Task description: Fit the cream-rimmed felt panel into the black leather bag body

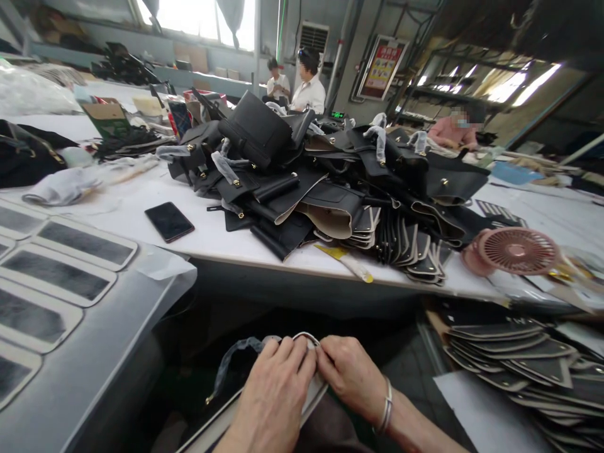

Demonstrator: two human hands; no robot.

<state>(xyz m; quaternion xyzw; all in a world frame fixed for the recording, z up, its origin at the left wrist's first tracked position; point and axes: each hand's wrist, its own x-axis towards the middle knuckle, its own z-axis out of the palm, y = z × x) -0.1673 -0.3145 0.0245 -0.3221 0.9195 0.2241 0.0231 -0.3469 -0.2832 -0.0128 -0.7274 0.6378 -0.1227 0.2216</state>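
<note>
Bag panel [264,402] lies low before us, below the table [226,239] edge, where we pinch its curved rim with left hand [274,396] and right hand [352,377], fingers closed; we judge edge-folding underway, needing steady pressure onward.

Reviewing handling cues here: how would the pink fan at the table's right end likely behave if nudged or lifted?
The pink fan looks like small moulded plastic, so probably light and rigid. It appears to lie tilted with its round grille up, so a push would likely make it slide rather than roll. Its thin grille ribs may be somewhat fragile. Both hands, left hand and right hand, are far from it.
</note>
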